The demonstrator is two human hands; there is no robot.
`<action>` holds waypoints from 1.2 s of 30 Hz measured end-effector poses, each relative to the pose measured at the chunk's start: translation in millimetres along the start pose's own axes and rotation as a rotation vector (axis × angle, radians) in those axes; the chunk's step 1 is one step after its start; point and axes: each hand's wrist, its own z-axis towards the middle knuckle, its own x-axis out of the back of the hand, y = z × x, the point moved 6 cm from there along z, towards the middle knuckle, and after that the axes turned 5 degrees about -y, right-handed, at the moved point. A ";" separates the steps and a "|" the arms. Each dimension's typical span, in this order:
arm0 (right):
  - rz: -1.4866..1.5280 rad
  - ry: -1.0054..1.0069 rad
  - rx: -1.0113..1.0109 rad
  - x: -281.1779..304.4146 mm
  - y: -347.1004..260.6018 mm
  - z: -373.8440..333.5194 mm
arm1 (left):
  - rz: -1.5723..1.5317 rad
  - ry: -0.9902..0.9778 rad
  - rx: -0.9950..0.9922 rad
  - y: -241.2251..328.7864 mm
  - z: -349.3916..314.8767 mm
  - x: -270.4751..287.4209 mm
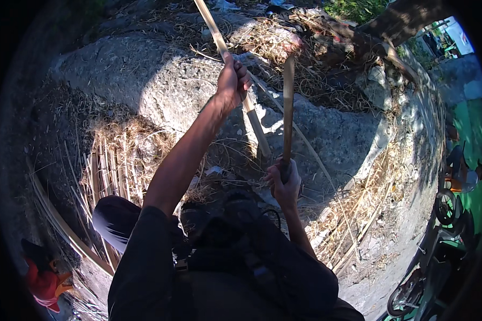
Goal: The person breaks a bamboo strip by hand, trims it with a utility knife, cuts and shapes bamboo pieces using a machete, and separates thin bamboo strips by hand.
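My left arm reaches forward, and my left hand [233, 81] is closed around a long, pale split-bamboo strip [211, 28]. The strip slants from the top of the view down past my hand, its lower part in shade. Closer to my body, my right hand [285, 184] grips the dark handle of a machete [288, 96]. Its long blade points up and away from me, to the right of the strip and apart from it. A thin, light cane [310, 150] slants behind the blade toward the lower right.
In front of me lies a broad grey rock [171, 101], with curled shavings [268, 40] heaped beyond it. Several split strips [104, 171] lie to my left. A tree trunk [407, 21] leans at upper right. Motorbikes [412, 289] stand far right; a person in red [43, 283] is at lower left.
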 end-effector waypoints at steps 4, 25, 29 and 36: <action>-0.185 -0.078 -0.110 3.1 24.8 -24.7 | -0.048 -0.024 -0.020 10.1 14.9 5.2; 0.115 -0.143 0.021 -10.9 -74.6 2.8 | -0.140 0.156 0.042 -19.1 -58.8 66.0; 0.015 -0.160 0.026 -5.4 -86.7 3.9 | 0.093 0.128 0.165 -3.5 -78.0 53.0; 0.082 -0.246 -0.077 -9.7 -86.4 2.7 | 1.537 0.143 -0.169 49.0 -119.7 109.4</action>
